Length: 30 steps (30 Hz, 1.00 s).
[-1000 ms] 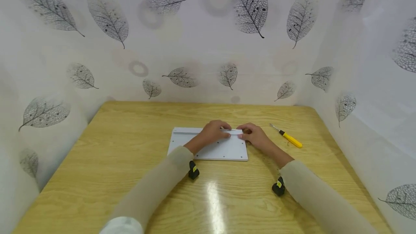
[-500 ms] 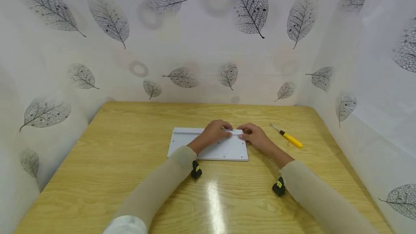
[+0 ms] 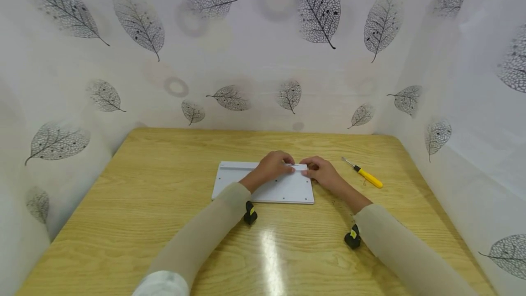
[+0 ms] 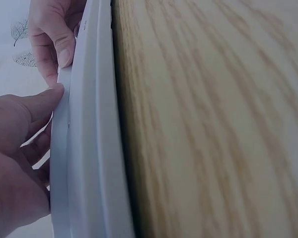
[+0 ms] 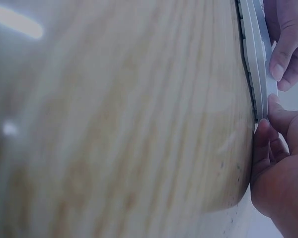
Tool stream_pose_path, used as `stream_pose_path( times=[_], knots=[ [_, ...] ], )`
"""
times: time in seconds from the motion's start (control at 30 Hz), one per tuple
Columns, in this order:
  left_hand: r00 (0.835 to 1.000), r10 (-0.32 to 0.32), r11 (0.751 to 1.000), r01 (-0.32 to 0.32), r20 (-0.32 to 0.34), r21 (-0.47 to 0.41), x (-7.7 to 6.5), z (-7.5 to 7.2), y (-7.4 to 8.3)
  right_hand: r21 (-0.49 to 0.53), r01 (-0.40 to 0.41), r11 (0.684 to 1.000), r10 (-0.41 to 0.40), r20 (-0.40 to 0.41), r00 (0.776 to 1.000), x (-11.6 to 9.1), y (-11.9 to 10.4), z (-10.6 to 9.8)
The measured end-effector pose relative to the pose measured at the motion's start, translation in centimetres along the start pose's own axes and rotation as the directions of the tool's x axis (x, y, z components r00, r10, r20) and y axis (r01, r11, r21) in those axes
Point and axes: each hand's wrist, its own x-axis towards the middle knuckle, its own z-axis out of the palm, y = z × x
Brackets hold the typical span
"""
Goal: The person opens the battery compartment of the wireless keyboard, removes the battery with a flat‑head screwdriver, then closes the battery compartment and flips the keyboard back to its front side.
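A white keyboard [image 3: 265, 194] lies face down on the table, small screw holes dotting its flat back and a raised strip along the far edge. In the right wrist view, a row of key edges [image 5: 248, 64] shows beneath it. My left hand [image 3: 272, 167] pinches the raised strip right of its middle, thumb on the near side and fingers over the far edge. Close beside it, my right hand [image 3: 322, 171] grips the far right corner between thumb and fingers. The left wrist view shows both thumbs near each other on the strip [image 4: 61, 144]; the fingertips behind it are partly hidden.
A screwdriver [image 3: 370, 178] with a yellow and black handle lies right of the keyboard, shaft pointing away to the left. The wooden table [image 3: 164, 223] ends at a leaf-patterned curtain [image 3: 255, 58] at the back and sides.
My left hand and forearm have shifted slightly to the right along the strip. The right hand and the keyboard stay nearly in place.
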Motion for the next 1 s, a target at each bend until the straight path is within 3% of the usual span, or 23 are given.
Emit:
stream_pose_path(
  times=[0.37,1.0],
  knots=[
    [0.999,-0.025,0.999,0.025,0.028,0.027,0.43,-0.25,0.28,-0.005,0.012,1.0,-0.012,0.005,1.0,0.1,0.44,-0.02],
    [0.997,-0.051,0.998,0.052,0.05,-0.023,0.12,-0.48,0.5,-0.01,0.02,1.0,-0.02,0.01,1.0,0.01,0.3,0.05]
  ],
)
